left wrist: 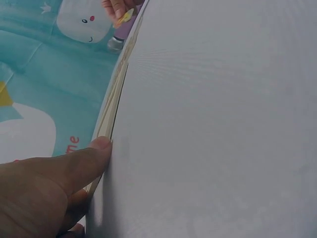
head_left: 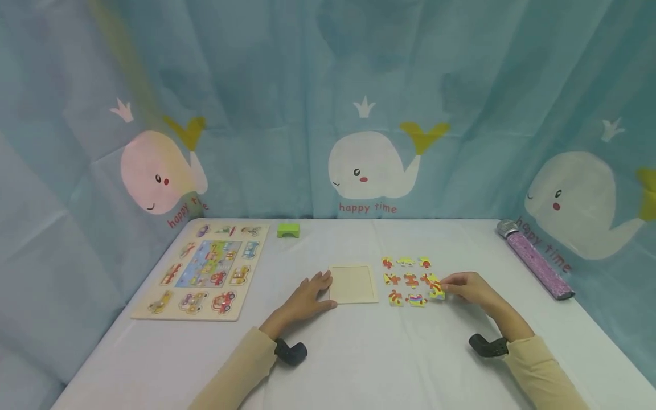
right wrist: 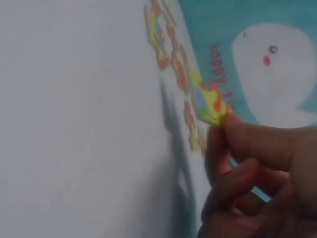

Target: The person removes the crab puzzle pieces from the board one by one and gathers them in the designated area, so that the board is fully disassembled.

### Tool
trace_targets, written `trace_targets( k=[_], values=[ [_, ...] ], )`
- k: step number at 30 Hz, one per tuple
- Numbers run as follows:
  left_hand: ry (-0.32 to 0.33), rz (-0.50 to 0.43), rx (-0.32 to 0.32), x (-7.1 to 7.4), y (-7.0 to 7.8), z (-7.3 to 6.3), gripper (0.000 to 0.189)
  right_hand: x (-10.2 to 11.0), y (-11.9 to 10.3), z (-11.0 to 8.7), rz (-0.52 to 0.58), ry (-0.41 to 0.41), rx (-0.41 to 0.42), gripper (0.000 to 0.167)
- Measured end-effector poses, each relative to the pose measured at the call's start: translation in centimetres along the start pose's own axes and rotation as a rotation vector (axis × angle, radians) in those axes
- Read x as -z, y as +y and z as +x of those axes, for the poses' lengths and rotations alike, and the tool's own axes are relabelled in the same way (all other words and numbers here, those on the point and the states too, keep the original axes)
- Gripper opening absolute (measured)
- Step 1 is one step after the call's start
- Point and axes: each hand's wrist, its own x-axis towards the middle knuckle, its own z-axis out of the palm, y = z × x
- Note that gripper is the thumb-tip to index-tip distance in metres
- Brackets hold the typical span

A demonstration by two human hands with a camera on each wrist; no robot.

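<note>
My left hand [head_left: 306, 296] rests at the left edge of a shallow square wooden puzzle tray [head_left: 353, 285], fingers and thumb spread along that side. In the left wrist view the thumb [left wrist: 81, 166] touches the tray's rim [left wrist: 116, 99]. My right hand [head_left: 470, 289] pinches a yellow puzzle piece [head_left: 436, 288] between thumb and fingers. The right wrist view shows this piece [right wrist: 205, 99] tilted up off the table, with red and blue on it. Several red, orange and yellow puzzle pieces [head_left: 411, 279] lie in loose rows to the right of the tray.
A wooden vehicle peg puzzle board [head_left: 251, 296] lies at the left. At the back stands a green block [head_left: 288, 230]. A pink glittery microphone [head_left: 535, 262] lies near the right edge. A whale-print curtain [head_left: 287, 114] hangs behind the white table [head_left: 369, 353].
</note>
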Motion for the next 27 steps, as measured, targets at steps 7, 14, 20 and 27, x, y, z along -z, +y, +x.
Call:
trace_targets(
  k=[7, 14, 20, 27],
  values=[
    [0.001, 0.009, -0.002, -0.1, 0.0, -0.1, 0.067, -0.5, 1.2, 0.1, -0.053, 0.000, -0.016, 0.030],
    [0.006, -0.003, 0.007, -0.2, -0.2, -0.4, 0.067, -1.1, 0.7, -0.3, -0.059, 0.037, -0.015, 0.025],
    [0.013, -0.021, 0.012, -0.3, -0.2, -0.4, 0.067, -1.2, 0.6, -0.1, -0.077, 0.056, -0.031, 0.026],
    [0.001, -0.029, 0.003, -0.7, -0.4, -0.3, 0.067, -1.3, 1.4, 0.0, -0.086, 0.059, -0.031, 0.030]
  ],
)
